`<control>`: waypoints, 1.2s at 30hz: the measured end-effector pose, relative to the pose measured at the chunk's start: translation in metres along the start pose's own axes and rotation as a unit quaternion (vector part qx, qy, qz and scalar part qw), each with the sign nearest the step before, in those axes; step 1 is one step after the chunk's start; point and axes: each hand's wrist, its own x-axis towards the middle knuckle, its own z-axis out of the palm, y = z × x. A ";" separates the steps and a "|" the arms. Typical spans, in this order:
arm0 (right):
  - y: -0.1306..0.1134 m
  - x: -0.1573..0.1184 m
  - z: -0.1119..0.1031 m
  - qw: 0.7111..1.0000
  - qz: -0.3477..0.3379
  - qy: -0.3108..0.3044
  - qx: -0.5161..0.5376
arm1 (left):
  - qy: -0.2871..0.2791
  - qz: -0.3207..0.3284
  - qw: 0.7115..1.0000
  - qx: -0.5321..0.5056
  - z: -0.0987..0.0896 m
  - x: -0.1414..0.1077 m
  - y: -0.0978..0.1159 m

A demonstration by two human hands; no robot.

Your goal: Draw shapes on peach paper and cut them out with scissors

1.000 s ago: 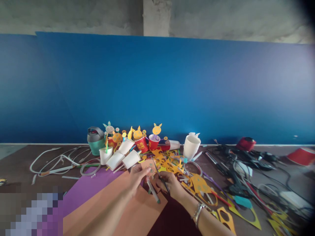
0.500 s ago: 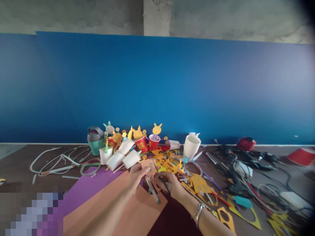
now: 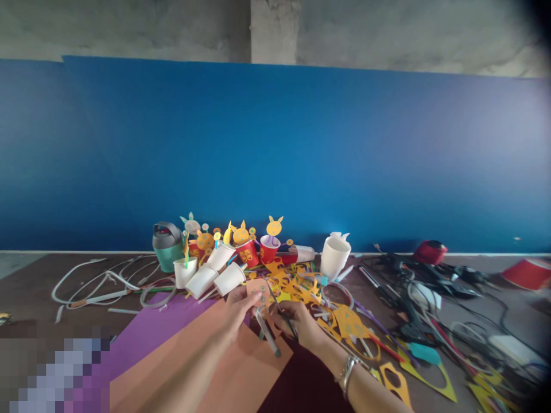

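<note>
My left hand pinches a small salmon paper piece with drawn circles on it, thumb on top. Scissors with dark handles are in my right hand, fingers curled round them; their blades meet the paper's right edge. How far the blades are apart cannot be made out. Just below the hands is a pen with a dark green tip. Under my forearms lie a large salmon sheet, a purple sheet and a dark maroon sheet.
Red and white paper cups with animal-face cutouts stand or lie at the back. Yellow-orange scraps spread ahead and right. A white cup, black cables, a green-grey container and white cables surround them.
Both hands, the paper piece and the scissors stay almost in place, with only a very slight shift at the scissors. Nothing has been let go or taken up.
</note>
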 end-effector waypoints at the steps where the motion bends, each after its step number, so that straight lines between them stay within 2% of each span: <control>1: 0.000 0.000 0.000 1.000 0.001 -0.001 0.001 | 0.000 0.000 1.000 0.000 0.000 0.000 0.000; 12: 0.002 0.000 0.000 1.000 0.019 0.012 0.000 | 0.012 0.004 1.000 -0.007 0.002 -0.003 0.003; 20: 0.008 0.001 0.001 0.998 0.021 -0.008 0.055 | -0.024 -0.007 1.000 0.015 0.004 -0.008 0.002; 27: 0.005 0.000 0.001 0.998 0.013 -0.004 0.059 | -0.007 -0.007 1.000 0.011 0.007 -0.009 0.000; 36: 0.005 0.001 0.002 0.999 0.010 0.002 0.043 | -0.011 -0.018 1.000 0.001 0.007 -0.010 0.002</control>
